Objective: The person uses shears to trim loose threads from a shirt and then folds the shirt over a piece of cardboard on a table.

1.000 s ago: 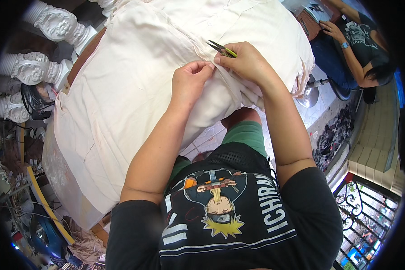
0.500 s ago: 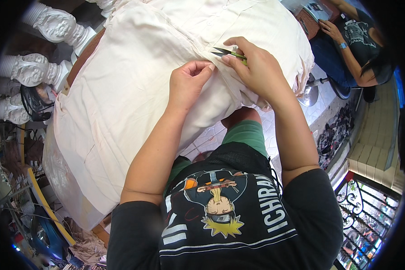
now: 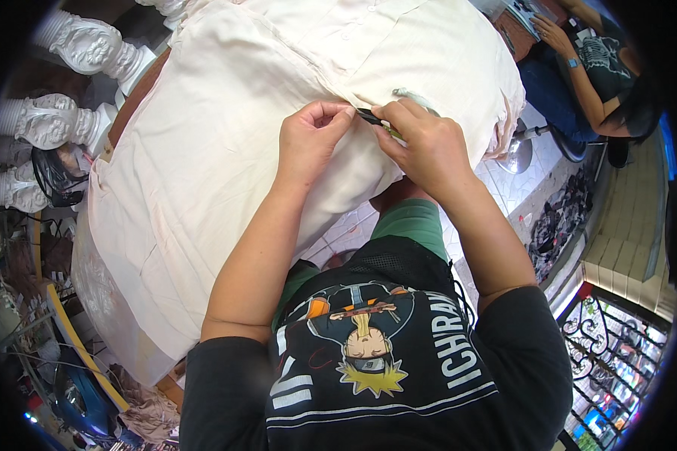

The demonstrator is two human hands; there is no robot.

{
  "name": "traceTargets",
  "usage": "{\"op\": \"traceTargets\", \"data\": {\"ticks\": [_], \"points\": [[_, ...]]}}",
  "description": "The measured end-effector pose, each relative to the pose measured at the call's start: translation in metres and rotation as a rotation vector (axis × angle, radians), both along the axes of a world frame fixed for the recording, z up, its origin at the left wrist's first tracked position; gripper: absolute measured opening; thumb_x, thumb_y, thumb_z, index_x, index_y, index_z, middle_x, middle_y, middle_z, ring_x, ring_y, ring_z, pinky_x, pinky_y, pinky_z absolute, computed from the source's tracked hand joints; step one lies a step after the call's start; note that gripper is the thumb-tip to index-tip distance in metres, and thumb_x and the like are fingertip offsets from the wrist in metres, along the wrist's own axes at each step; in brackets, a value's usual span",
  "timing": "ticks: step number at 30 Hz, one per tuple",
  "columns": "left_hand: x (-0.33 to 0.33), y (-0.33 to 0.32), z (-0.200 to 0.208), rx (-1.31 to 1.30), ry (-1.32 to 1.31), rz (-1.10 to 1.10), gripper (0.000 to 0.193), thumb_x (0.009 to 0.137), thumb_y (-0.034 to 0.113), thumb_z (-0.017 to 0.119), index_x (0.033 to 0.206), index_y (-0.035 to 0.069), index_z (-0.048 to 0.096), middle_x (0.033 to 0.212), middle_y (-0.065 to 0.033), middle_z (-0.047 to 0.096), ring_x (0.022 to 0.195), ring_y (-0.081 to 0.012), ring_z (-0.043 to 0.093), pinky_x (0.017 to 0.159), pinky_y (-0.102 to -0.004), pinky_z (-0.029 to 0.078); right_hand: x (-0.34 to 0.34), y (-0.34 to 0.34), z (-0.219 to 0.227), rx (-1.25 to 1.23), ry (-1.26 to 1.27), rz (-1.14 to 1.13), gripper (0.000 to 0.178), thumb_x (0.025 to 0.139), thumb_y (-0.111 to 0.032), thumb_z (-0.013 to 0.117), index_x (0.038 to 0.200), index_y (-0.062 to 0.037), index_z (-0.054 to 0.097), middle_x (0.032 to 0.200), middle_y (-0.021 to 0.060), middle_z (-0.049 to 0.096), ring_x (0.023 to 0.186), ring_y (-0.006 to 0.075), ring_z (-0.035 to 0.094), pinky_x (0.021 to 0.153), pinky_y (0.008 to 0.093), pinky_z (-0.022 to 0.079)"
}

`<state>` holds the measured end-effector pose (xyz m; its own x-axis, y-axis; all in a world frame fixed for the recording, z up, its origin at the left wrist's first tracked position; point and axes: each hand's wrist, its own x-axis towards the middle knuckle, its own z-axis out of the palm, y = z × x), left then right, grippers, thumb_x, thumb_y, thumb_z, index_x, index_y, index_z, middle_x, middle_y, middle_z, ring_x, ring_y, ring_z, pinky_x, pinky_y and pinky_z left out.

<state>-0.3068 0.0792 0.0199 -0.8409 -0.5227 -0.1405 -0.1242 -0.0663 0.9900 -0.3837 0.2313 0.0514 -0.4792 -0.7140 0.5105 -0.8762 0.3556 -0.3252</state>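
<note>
At centre: cream cloth is lying spread, looking light, soft (perhaps slippery), wanting hold at folded edges.
Left hand: pinching its fold.
Right hand: clasping dark snips.

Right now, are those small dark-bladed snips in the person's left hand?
No, the snips are in the right hand, while the left hand pinches at the cream cloth.

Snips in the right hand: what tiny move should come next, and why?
Maybe tip the snips slightly away from the left hand before squeezing, because the right hand holds them with the dark blades close to the pinched fingertips, over the cream cloth.
</note>
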Motion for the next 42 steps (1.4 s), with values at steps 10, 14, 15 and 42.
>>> {"op": "traceTargets", "data": {"ticks": [10,14,15,42], "points": [[0.0,-0.001,-0.003,0.02,0.02,0.0,0.014,0.084,0.01,0.065,0.093,-0.001,0.066,0.089,-0.0049,0.067,0.083,-0.0086,0.06,0.077,-0.0204,0.046,0.0,-0.003,0.001,0.009,0.041,-0.011,0.012,0.075,-0.017,0.065,0.084,-0.0099,0.06,0.074,0.0034,0.059,0.06,0.0246,0.062,0.05,0.0346,0.049],[0.0,-0.001,-0.007,0.012,0.068,0.02,0.017,0.081,0.015,0.069,0.088,0.0,0.067,0.078,-0.0011,0.065,0.069,-0.0039,0.056,0.063,-0.0178,0.044,-0.001,-0.005,-0.001,0.002,0.068,-0.006,0.012,0.076,-0.017,0.065,0.084,-0.0102,0.059,0.073,0.0034,0.059,0.058,0.0243,0.061,0.049,0.0344,0.049],[0.0,-0.001,-0.006,0.015,0.07,0.021,0.017,0.081,0.016,0.069,0.087,0.0,0.067,0.078,-0.0011,0.065,0.069,-0.0039,0.056,0.063,-0.0178,0.044,-0.001,-0.006,-0.001,0.003,0.073,-0.004,0.011,0.076,-0.017,0.064,0.084,-0.0103,0.059,0.073,0.0033,0.059,0.058,0.0242,0.061,0.049,0.0344,0.049],[0.053,0.04,0.049,-0.501,-0.092,-1.399,0.027,0.084,0.009,0.057,0.109,0.002,0.062,0.107,-0.0135,0.063,0.107,-0.0253,0.057,0.093,-0.034,0.043,-0.026,0.023,0.018,-0.227,-0.214,-0.18,0.017,0.077,-0.019,0.069,0.092,-0.0116,0.065,0.074,0.0053,0.065,0.061,0.0198,0.063,0.056,0.0305,0.049]]}}
